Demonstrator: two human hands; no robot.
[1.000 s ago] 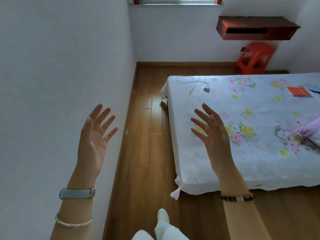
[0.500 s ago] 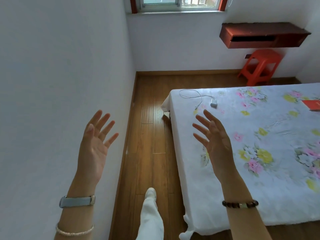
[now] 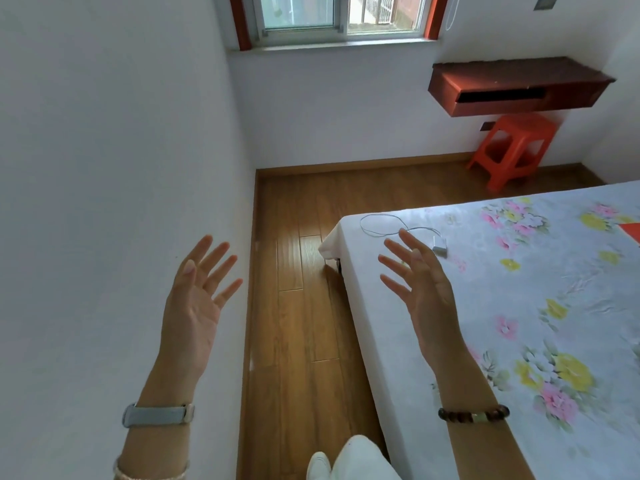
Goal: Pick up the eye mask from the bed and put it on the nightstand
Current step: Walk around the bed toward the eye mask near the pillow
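My left hand [image 3: 199, 299] is raised in front of the white wall on the left, fingers spread and holding nothing. My right hand [image 3: 422, 289] is lifted over the near left edge of the bed [image 3: 519, 306], also spread and empty. The bed has a white sheet printed with pink and yellow flowers. No eye mask shows in this view. A dark red wall-mounted shelf with a slot [image 3: 519, 86] hangs on the far wall at the upper right.
A white charger with a looped cable [image 3: 438, 249] lies near the bed's far left corner. A red flat item [image 3: 632, 230] is cut off at the right edge. An orange plastic stool [image 3: 512, 150] stands under the shelf. Wooden floor [image 3: 304, 271] runs between wall and bed. A window [image 3: 336, 15] is above.
The view has tilted up and moved forward along the bed, bringing the window into sight. Both hands stay raised and spread. The pink item at the right edge has left the view.
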